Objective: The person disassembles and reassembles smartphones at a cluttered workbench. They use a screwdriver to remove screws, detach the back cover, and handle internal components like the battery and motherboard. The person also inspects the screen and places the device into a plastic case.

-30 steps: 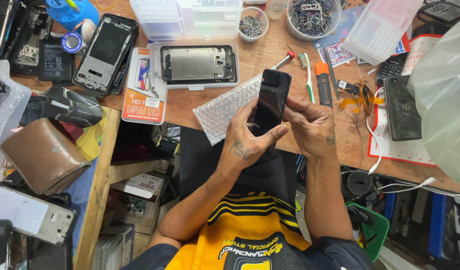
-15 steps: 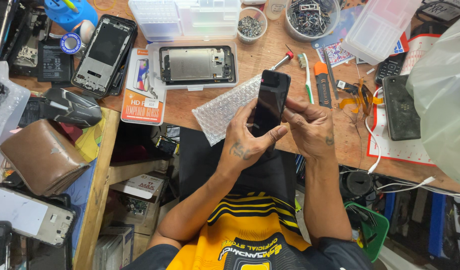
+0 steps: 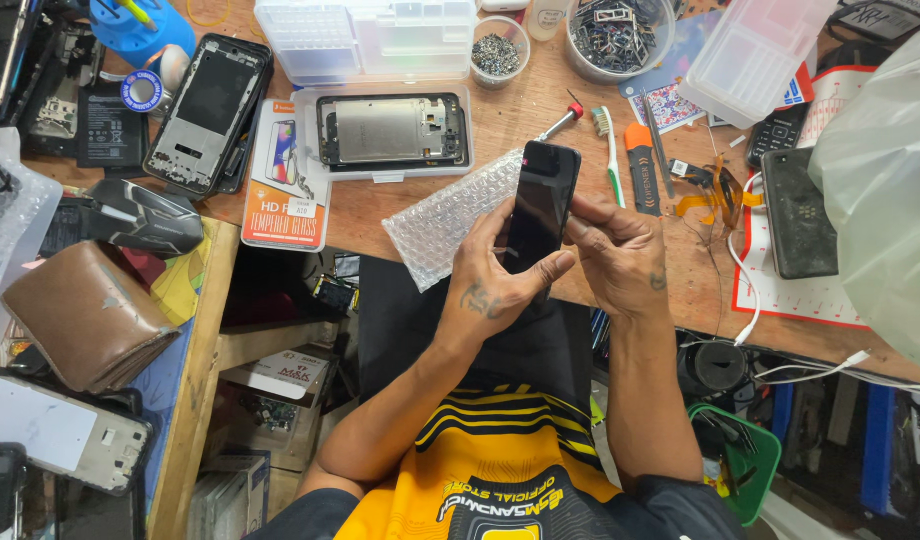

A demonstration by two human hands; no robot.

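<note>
Black phone screen (image 3: 540, 205), dark, held up in both hands over the bench edge. Orange-and-white flat box (image 3: 283, 175) lies left of the clear tray (image 3: 310, 135) with the phone frame (image 3: 392, 130). Round blue-white tape label (image 3: 140, 90) far left. Dark phone (image 3: 798, 212) face up at right, on the red-and-white mat (image 3: 795, 290).
</note>
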